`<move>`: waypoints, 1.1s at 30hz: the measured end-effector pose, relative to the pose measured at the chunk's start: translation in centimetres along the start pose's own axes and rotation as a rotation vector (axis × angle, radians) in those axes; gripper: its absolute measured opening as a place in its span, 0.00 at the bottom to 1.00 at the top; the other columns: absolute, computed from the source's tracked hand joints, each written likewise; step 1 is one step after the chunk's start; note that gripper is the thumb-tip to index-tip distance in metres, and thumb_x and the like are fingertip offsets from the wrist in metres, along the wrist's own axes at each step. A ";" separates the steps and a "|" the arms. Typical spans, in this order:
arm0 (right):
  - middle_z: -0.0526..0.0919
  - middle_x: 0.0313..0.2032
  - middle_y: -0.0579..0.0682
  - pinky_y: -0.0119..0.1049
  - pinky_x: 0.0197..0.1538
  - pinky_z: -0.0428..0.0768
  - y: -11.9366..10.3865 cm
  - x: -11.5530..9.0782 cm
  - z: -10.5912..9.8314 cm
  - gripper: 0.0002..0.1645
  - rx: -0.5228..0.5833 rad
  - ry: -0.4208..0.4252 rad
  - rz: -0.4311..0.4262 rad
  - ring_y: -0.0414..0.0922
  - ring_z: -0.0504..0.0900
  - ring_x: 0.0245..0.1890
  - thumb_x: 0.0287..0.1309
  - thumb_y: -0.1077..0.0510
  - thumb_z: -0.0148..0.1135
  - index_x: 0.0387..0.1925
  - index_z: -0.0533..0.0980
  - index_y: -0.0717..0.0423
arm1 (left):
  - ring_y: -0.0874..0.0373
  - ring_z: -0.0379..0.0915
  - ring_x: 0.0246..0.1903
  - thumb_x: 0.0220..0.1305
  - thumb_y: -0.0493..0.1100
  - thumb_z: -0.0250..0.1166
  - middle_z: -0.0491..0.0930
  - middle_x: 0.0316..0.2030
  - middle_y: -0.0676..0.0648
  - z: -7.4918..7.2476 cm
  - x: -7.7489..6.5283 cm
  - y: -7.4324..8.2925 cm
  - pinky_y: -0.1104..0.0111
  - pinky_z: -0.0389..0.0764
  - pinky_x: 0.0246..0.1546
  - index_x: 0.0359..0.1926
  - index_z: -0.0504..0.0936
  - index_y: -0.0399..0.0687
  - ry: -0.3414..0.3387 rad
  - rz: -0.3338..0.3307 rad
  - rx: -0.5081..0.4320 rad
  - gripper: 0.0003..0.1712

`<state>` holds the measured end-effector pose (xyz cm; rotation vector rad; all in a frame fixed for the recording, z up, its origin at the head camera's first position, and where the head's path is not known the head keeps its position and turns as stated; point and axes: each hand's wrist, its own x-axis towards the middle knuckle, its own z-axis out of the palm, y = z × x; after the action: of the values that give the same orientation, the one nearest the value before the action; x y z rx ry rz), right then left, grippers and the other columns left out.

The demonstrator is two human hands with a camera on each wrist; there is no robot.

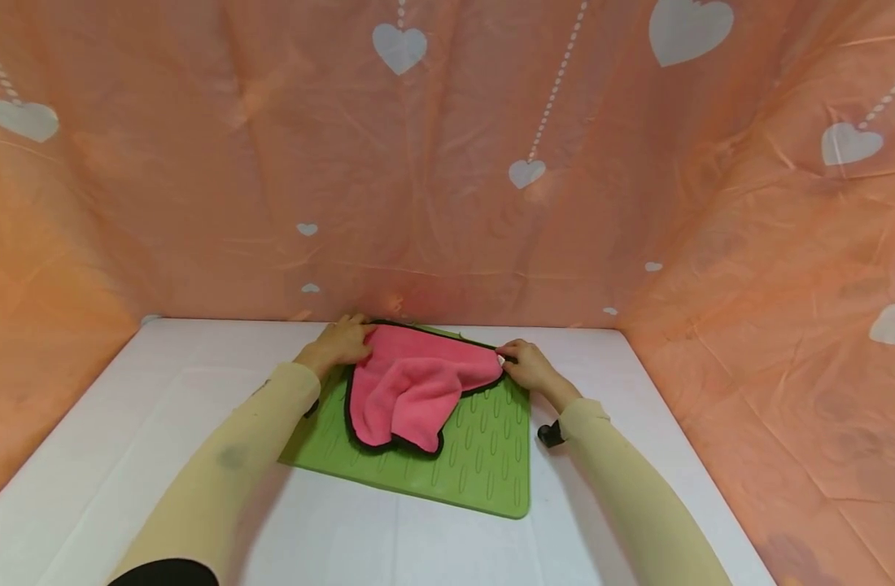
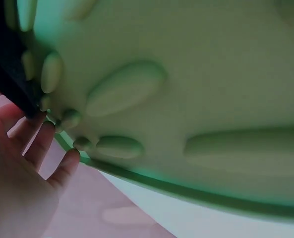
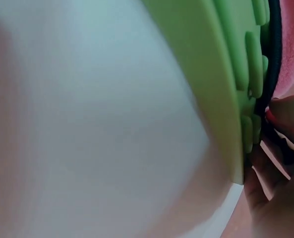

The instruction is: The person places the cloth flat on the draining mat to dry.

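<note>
A pink fleecy cloth (image 1: pixel 418 382) with black trim lies partly bunched on a green mat (image 1: pixel 484 480) with raised oval ridges. At its far left corner my left hand (image 1: pixel 339 342) pinches the edge, thumb over the pink side. Its fingertips (image 2: pixel 72 156) sit right at the mat's rim, beside the black trim (image 2: pixel 10 69). My right hand (image 1: pixel 530 365) pinches the cloth's right corner, where a small white tag (image 1: pixel 501 360) shows. Seen from the right wrist, the thumb (image 3: pixel 288 111) presses on the trim (image 3: pixel 273 64), while other fingers reach behind the mat's corner.
The mat rests on a white-covered table (image 1: pixel 330 537), near its back edge. An orange curtain (image 1: pixel 447 203) with white hearts encloses the back and sides. A dark wrist device (image 1: pixel 550 435) sticks out by the right sleeve.
</note>
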<state>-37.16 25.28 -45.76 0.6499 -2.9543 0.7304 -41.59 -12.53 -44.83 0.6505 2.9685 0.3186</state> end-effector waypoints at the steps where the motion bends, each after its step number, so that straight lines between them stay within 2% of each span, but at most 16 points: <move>1: 0.78 0.57 0.71 0.59 0.68 0.71 0.0 0.0 0.0 0.23 -0.001 -0.012 0.001 0.68 0.76 0.61 0.67 0.68 0.55 0.62 0.77 0.72 | 0.33 0.56 0.72 0.68 0.44 0.58 0.65 0.72 0.32 0.0 0.0 0.0 0.37 0.63 0.68 0.73 0.72 0.38 -0.006 -0.007 -0.005 0.34; 6: 0.73 0.60 0.72 0.60 0.69 0.68 -0.3 -0.2 -0.1 0.25 -0.020 -0.059 0.018 0.69 0.72 0.63 0.70 0.66 0.53 0.65 0.75 0.71 | 0.34 0.53 0.74 0.69 0.44 0.57 0.64 0.73 0.33 -0.2 -0.1 0.0 0.37 0.62 0.69 0.74 0.71 0.39 -0.017 -0.025 -0.023 0.34; 9: 0.73 0.60 0.71 0.60 0.69 0.67 -0.4 -0.1 -0.1 0.25 -0.040 -0.068 0.021 0.69 0.70 0.63 0.71 0.66 0.53 0.66 0.74 0.70 | 0.34 0.54 0.73 0.71 0.44 0.55 0.64 0.73 0.33 -0.3 -0.3 0.1 0.37 0.63 0.69 0.74 0.70 0.40 -0.012 -0.015 -0.009 0.33; 12: 0.72 0.61 0.72 0.60 0.69 0.67 -0.5 -0.2 -0.1 0.25 -0.042 -0.061 0.030 0.69 0.70 0.63 0.71 0.65 0.53 0.66 0.74 0.70 | 0.32 0.56 0.73 0.73 0.44 0.54 0.64 0.72 0.31 -0.2 -0.5 0.1 0.38 0.65 0.69 0.74 0.70 0.39 0.002 0.007 0.006 0.31; 16: 0.72 0.62 0.72 0.61 0.70 0.67 -0.5 -0.6 -0.1 0.26 -0.025 -0.009 0.042 0.69 0.70 0.64 0.69 0.63 0.56 0.66 0.75 0.68 | 0.31 0.58 0.72 0.74 0.43 0.55 0.64 0.72 0.29 -0.3 -1.1 0.0 0.41 0.67 0.69 0.73 0.71 0.35 0.033 0.044 -0.011 0.31; 20: 0.72 0.63 0.71 0.63 0.71 0.65 -0.6 -1.4 -0.2 0.25 -0.003 0.066 0.025 0.71 0.68 0.66 0.67 0.63 0.60 0.64 0.76 0.68 | 0.30 0.60 0.71 0.74 0.43 0.57 0.64 0.71 0.28 -0.4 -2.1 0.0 0.40 0.68 0.67 0.72 0.71 0.33 0.075 0.092 -0.038 0.30; 25: 0.74 0.62 0.71 0.63 0.70 0.66 -1.2 -2.5 -0.5 0.24 0.002 0.139 -0.043 0.70 0.70 0.65 0.65 0.64 0.63 0.60 0.77 0.71 | 0.30 0.62 0.69 0.73 0.41 0.61 0.66 0.69 0.27 -0.8 -3.8 0.1 0.39 0.70 0.66 0.70 0.72 0.28 0.150 0.162 -0.058 0.30; 30: 0.76 0.61 0.70 0.62 0.69 0.68 -2.3 -4.1 -0.6 0.24 0.018 0.166 -0.092 0.68 0.73 0.64 0.62 0.66 0.65 0.59 0.78 0.72 | 0.31 0.68 0.66 0.70 0.38 0.65 0.71 0.65 0.27 -1.1 -5.8 0.7 0.42 0.73 0.64 0.65 0.75 0.25 0.241 0.244 -0.067 0.27; 33: 0.76 0.62 0.67 0.61 0.70 0.69 -3.1 -5.0 -0.6 0.24 0.015 0.171 -0.109 0.67 0.73 0.65 0.62 0.66 0.66 0.59 0.78 0.70 | 0.34 0.72 0.64 0.69 0.37 0.66 0.73 0.64 0.29 -1.0 -7.2 1.1 0.44 0.75 0.63 0.62 0.77 0.25 0.263 0.283 -0.083 0.25</move>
<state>-31.41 24.97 -44.50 0.7047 -2.7383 0.7587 -34.71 -14.75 -43.31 1.1006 3.0803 0.5873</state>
